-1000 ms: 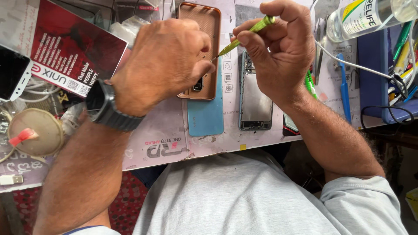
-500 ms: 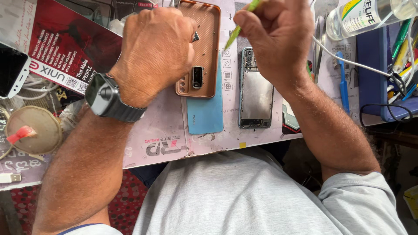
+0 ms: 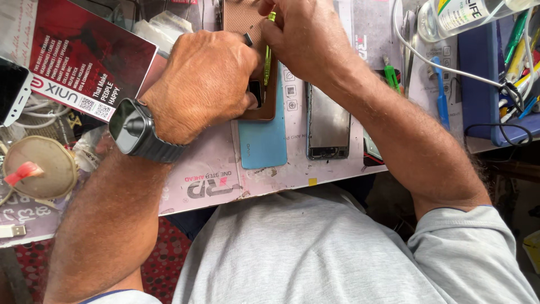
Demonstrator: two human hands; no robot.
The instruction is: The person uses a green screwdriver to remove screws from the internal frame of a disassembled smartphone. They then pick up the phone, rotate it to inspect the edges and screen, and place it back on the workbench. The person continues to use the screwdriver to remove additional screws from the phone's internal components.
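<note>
A plain grey cotton T-shirt has short sleeves. A dark square smartwatch sits behind the left hand's fingers.

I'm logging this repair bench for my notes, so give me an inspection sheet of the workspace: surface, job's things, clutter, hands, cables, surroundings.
Surface: pale printed work mat on a crowded bench.
Job's things: tan phone case under both hands; green-handled tool over it; light blue phone back and an opened phone lying beside it.
Clutter: red printed box, clear bottle, blue tray of tools, blue tool, round tan disc.
Hands: left hand, watch on its wrist, presses on the case; right hand has the tool in its grip.
Cables: white cable and black cable at right.
Surroundings: grey shirt, red patterned floor below.
</note>
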